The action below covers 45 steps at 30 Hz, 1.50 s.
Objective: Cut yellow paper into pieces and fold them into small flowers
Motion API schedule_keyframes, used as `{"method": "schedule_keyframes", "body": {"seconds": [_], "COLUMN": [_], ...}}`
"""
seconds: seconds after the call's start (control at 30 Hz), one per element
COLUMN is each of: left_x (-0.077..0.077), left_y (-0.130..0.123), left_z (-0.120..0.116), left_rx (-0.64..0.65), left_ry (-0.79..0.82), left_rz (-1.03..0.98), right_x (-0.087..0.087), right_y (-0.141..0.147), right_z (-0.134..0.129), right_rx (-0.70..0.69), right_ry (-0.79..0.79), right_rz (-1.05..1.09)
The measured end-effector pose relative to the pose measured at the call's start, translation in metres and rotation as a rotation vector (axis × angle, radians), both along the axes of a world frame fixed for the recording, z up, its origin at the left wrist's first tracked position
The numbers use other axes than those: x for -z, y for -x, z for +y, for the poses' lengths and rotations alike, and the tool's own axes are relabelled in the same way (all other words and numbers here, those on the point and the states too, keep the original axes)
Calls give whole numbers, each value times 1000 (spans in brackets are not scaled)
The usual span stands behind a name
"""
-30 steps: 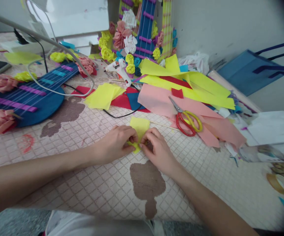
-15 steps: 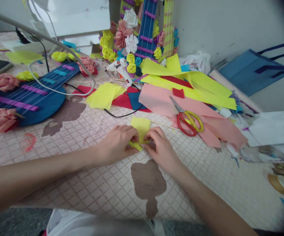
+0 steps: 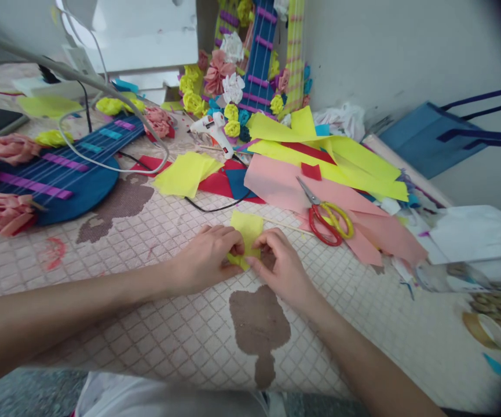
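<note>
Partway worked, a small yellow piece (image 3: 249, 223) lies on the patterned cloth of the table (image 3: 176, 336), between the two hands. Its far end is flat and smooth, while the near end looks bunched or folded where the fingertips meet it; how many folds it has, the fingers hide. The left hand (image 3: 211, 253) pinches one side of that near end between thumb and bent fingers, and the right hand (image 3: 284, 267) pinches the other side, so the shaping seems only partly done.

Beyond them, a loose stack of yellow pieces (image 3: 181, 175) lies flat and unshaped. Formed pink flowers (image 3: 3, 213) are in place on a blue guitar-shaped piece (image 3: 96, 184) at the left, with yellow ones near its neck. Neither hand touches the glue gun (image 3: 218, 134), set down farther back, or the scissors (image 3: 315, 200), which rest open on pink sheets (image 3: 271, 178). A thin stick (image 3: 289, 226) lies just beside the held piece.
</note>
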State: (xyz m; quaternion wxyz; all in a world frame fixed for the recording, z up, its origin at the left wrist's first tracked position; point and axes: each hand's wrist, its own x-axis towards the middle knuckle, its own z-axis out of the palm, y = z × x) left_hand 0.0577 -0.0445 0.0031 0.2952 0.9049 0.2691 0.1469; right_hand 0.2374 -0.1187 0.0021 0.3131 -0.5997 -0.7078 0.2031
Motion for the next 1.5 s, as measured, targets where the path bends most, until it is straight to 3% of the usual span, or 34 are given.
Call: {"method": "schedule_keyframes", "body": {"seconds": [0.2, 0.5, 0.67, 0.87, 1.07, 1.3, 1.5], "left_x": [-5, -3, -4, -6, -6, -3, -2], "left_y": [1, 2, 2, 4, 8, 11, 10], "left_z": [6, 8, 9, 16, 30, 30, 29], "left_rx": [29, 26, -30, -77, -137, -118, -126], "left_ry": [138, 88, 100, 211, 414, 407, 380], "left_rz": [-70, -71, -100, -126, -280, -254, -245], "right_x": [1, -1, -3, -1, -4, 5, 2], "right_y": [5, 9, 4, -16, -24, -19, -20], "right_z": [0, -2, -2, 14, 42, 49, 48], "right_rx": [2, 7, -17, 129, 146, 146, 128], "right_ry": [49, 37, 34, -26, 16, -33, -34], "right_rz": [-95, -148, 5, 137, -54, -202, -220]}}
